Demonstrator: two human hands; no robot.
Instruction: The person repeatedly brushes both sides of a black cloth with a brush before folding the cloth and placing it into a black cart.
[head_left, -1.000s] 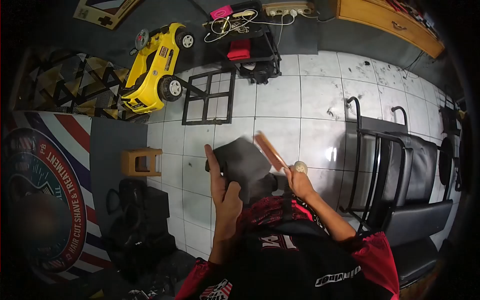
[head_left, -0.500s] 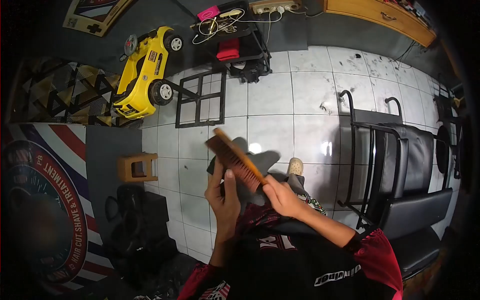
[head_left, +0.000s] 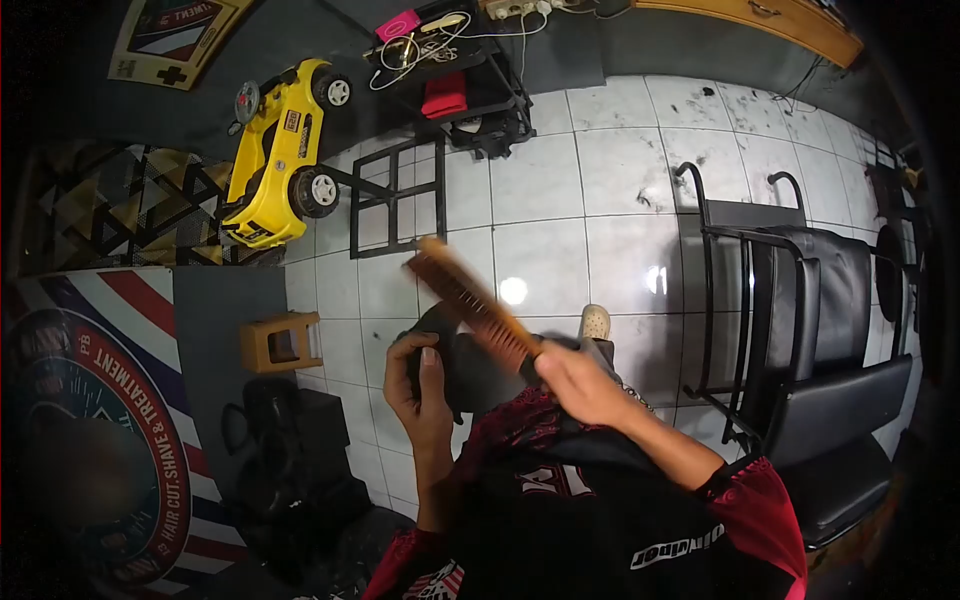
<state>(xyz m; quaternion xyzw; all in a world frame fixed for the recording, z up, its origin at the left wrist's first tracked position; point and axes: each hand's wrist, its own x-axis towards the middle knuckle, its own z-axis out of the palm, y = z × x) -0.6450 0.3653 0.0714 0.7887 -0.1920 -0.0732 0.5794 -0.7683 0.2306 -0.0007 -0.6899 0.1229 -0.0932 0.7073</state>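
Note:
My right hand is closed round the handle end of a long wooden bristle brush, which slants up and left over the floor. Reddish-brown bristles face down and left, slightly smeared by motion. To the left of the brush is my left hand, raised, its fingers loosely bent and apart from the thumb. It holds nothing, and a gap shows between it and the bristles. Below, a shoe pokes out past my trouser leg.
Black chairs stand at the right. A brown stool is at the left, near a yellow toy car and a black metal frame. A black shelf holds cables and a red cloth. Dark hair clippings lie on the tiles.
The left hand has moved away from the bristles, to the left and slightly down, with its fingers more bent. My right hand still grips the brush, and the view has shifted slightly.

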